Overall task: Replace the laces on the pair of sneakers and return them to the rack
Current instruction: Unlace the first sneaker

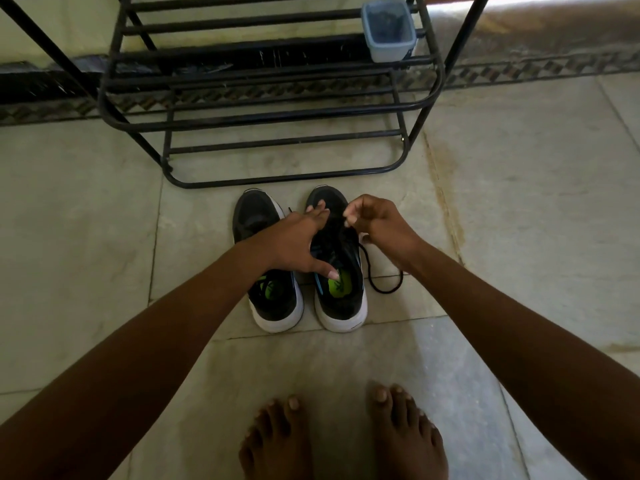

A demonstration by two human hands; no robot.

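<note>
Two black sneakers with white soles stand side by side on the floor, toes toward the rack: the left sneaker (268, 271) and the right sneaker (341, 292). My left hand (298, 242) lies spread over the right sneaker, fingers on its toe end and thumb at its opening. My right hand (375, 223) pinches a black lace (379, 287) above the sneaker's eyelets. The lace loops out onto the floor to the right of the shoe.
A black metal shoe rack (277, 109) stands just beyond the sneakers, with a translucent plastic box (389, 31) on an upper shelf. My bare feet (343, 434) are on the tiled floor in front of the shoes. A wall runs behind the rack.
</note>
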